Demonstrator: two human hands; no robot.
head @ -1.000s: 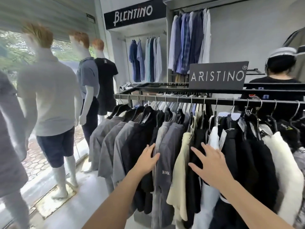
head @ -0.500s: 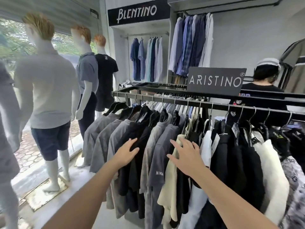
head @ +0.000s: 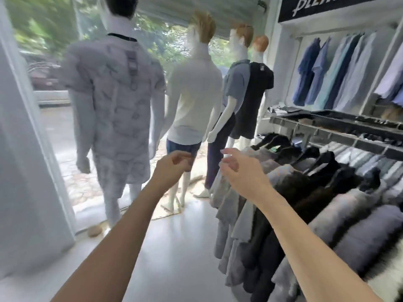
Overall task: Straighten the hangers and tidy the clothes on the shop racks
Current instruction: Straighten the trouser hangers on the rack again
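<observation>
Off to the right, the rack rail [head: 349, 139] runs lengthwise from mid-picture out to the right edge, dipping slightly as it goes. Black hangers [head: 272, 140] sit crosswise on it, and grey shirts [head: 244, 205] and black tops [head: 305, 192] hang in a row below, with the nearest grey one at the rail's left end. I've got both hands up in open air. My left hand [head: 172, 164] is loosely curled and grasps nothing, clear of the rack. My right hand [head: 242, 173] has its fingers slack and bent, holding nothing, in front of the grey shirts; blur hides whether it touches them. Mannequins [head: 192, 94] stand ahead by the window.
</observation>
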